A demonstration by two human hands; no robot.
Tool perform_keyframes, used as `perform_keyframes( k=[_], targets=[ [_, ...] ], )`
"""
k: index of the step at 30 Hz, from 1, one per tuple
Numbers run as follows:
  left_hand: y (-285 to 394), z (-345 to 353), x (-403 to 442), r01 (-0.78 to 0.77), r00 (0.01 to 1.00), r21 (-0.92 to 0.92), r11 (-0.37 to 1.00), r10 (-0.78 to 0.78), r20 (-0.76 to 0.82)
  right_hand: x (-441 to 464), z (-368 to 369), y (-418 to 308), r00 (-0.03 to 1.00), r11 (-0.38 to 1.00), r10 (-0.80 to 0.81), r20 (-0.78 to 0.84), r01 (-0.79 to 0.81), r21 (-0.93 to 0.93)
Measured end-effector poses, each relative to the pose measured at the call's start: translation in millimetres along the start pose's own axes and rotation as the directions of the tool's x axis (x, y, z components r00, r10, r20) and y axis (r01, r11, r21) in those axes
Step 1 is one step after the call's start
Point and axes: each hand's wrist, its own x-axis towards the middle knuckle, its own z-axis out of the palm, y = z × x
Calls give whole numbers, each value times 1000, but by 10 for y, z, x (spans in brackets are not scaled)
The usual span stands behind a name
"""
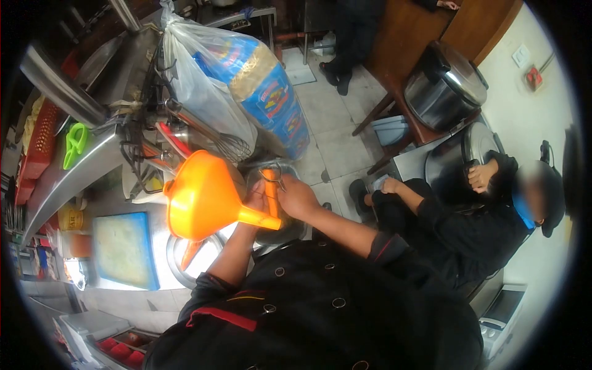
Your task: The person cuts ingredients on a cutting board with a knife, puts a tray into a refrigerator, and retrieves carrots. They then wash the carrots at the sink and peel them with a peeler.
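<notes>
One left hand (255, 197), one right hand (298, 198), one orange stick (271, 196) between, one funnel (205, 196)

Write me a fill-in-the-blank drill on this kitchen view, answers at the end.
The large funnel is coloured ____.
The pale cutting board has ____ edges.
The wire tool beside the plastic bag is a ____.
The seated person wears a dark ____ on the head.

Missing words: orange; blue; whisk; cap.

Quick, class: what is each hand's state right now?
Left hand: partly behind the orange funnel; grip can't be told.
Right hand: looks curled; what it holds, if anything, can't be told.
</notes>
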Motion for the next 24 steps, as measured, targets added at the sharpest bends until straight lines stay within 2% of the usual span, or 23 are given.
perform_keyframes(
  k=[3,6,10,13,15,16,18,19,23,24],
  targets=[
    [-11,66,-42,-1,999,-1,1000,1,-48,-10,25,10,999,999,24,-22,-24,21],
    [14,139,-74,-6,1000,5,1000,6,-13,0,35,30,995,997,77,66,-76,-18],
    [17,86,13,20,1000,46,999,-20,8,29,105,126,997,998,16,77,-12,-62],
    [6,-38,137,43,996,9,999,-44,77,-11,95,121,997,999,-9,76,11,-32],
    [32,-47,187,121,987,-195,973,-98,124,-53,118,126,995,1000,-22,94,23,-11],
    [62,-9,182,123,987,-197,973,-99,125,-89,166,139,991,999,-6,135,11,-43],
    [124,72,148,89,992,-220,971,-106,-67,-124,176,151,984,997,15,179,-1,-79],
    [104,-64,214,71,997,-188,979,-74,-6,-146,130,106,977,996,23,212,-3,-93],
    [69,-488,502,75,997,-196,978,-74,12,-215,-41,-20,944,980,36,329,31,-194],
    [68,-542,554,44,996,-213,976,-27,82,-226,-53,-24,943,980,38,330,30,-199]
  ],
)
